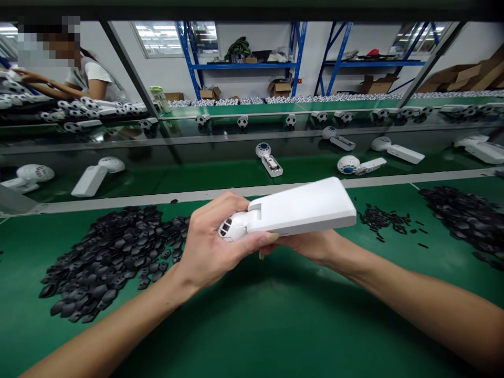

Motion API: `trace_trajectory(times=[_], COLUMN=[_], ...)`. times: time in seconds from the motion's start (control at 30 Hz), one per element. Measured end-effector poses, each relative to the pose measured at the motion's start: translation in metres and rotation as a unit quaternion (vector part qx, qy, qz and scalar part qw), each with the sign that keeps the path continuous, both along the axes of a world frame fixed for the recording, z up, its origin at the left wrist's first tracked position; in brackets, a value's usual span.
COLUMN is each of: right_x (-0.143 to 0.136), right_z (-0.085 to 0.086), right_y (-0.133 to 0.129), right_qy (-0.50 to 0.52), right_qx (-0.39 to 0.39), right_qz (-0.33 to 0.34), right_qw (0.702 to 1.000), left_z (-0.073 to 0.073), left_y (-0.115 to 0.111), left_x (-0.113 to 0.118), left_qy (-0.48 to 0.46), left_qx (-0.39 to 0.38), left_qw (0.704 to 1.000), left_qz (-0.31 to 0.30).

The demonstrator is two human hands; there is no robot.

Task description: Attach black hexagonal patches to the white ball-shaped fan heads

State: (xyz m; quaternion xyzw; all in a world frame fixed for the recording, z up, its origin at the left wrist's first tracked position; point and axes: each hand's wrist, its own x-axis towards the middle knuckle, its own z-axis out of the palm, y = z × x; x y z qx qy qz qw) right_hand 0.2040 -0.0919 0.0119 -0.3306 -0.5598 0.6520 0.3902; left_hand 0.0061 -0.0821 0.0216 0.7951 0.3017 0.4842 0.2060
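A white plastic device [303, 207] with a flat, box-like body and a round, football-patterned head is held up over the green bench. Its body slants up to the right, and a few dark openings show on the head. My left hand [214, 239] is closed around the head, with the thumb along the lower edge near the hinge. Under the body is my right hand [311, 244], gripping from below; most of its fingers are hidden by the device and my left hand. Left of my left hand lies a large pile of black plastic panels [114, 257].
Small black strips [384, 219] lie to the right, beside another heap of black pieces [464, 218]. Beyond a metal rail, similar white devices [271, 160] rest on a green belt [205, 176]. Football-headed units line a ledge behind. A co-worker [92, 79] handles pieces at far left.
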Motion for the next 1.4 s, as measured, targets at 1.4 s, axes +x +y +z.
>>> trace_trajectory(times=[1.4], right_x=[0.000], right_z=[0.018], right_y=[0.004], right_qy=[-0.023], right_qx=[0.126], right_qz=[-0.087], right_qw=[0.988], left_z=[0.002], left_y=[0.008], left_x=[0.007], left_qy=[-0.219], left_qx=[-0.372], left_qw=[0.902], left_qz=[-0.027])
